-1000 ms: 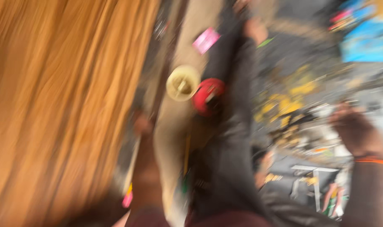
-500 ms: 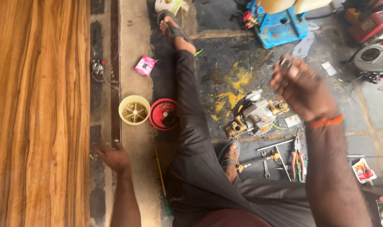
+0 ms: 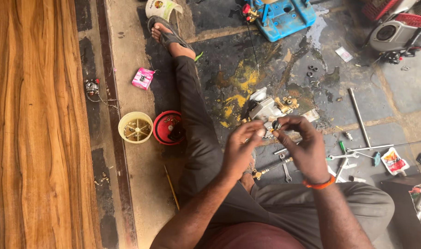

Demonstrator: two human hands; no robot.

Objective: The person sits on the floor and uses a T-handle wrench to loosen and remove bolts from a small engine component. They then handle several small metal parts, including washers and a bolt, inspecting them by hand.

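A pink box [image 3: 143, 78], a cream bowl [image 3: 135, 127], a red cap [image 3: 168, 127], a blue case [image 3: 284, 14] and striped brown wood [image 3: 35, 124].

place: floor repair workshop, probably small engines | signs: scattered wrenches [image 3: 343, 157] — engine housing [image 3: 395, 34] — stained concrete floor [image 3: 247, 78]

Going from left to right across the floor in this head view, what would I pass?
Wooden plank → pink small box → round red lid → left hand → right hand, both pinching a small metal part → long metal rod → grey engine housing.
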